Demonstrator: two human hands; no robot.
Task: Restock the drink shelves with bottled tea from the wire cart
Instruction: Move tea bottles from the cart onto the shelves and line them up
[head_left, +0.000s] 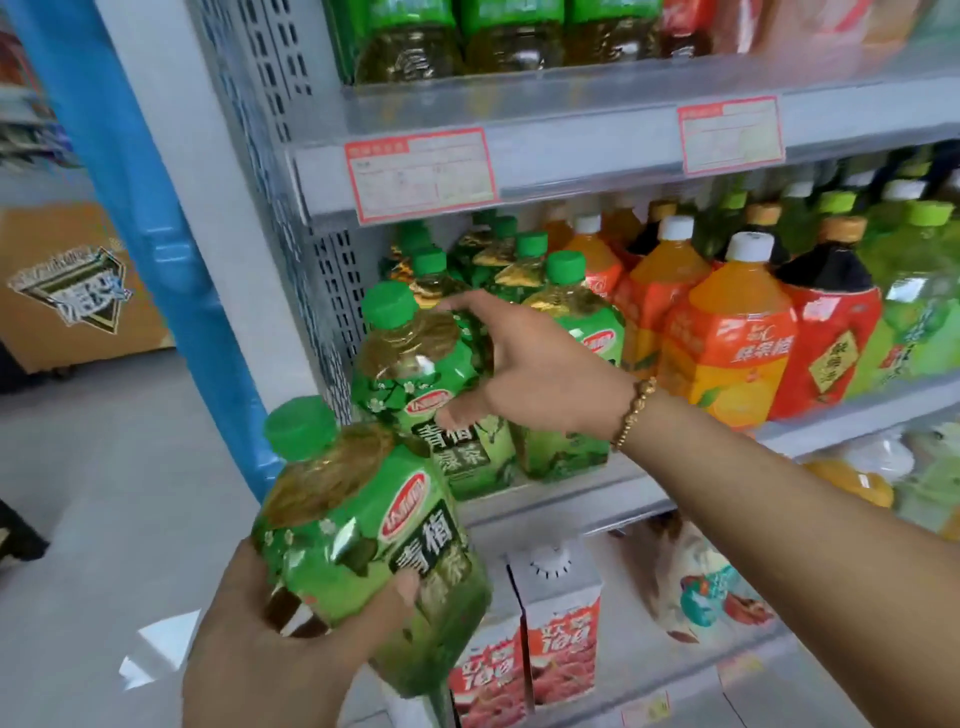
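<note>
Head view, restocking step. Left hand (291, 639) grasped a green tea bottle (363, 545) from below, fingers curled round its lower body. The bottle was tilted, cap toward the shelf, and sat low and in front of the middle shelf (597, 499), not yet on it.

Right hand (545, 384) was released: thumb flat on the label of the front shelf bottle (415, 374), index finger straight across its shoulder. We judged it to be steadying or shifting that bottle, not lifting it. The wire cart was out of view.

Risks we noted:
- The front shelf bottle stood at the shelf's lip. A push from the thumb side could tip it forward off the edge.
- The green rows (519, 260) behind looked packed. Forcing the held bottle in could knock a neighbour, or the orange bottles (727, 353) just beside.
- The held bottle was carried one-handed on a glossy wrap, and a slip seemed possible while tilting it upright.
- We could not see a free slot from here.
</note>
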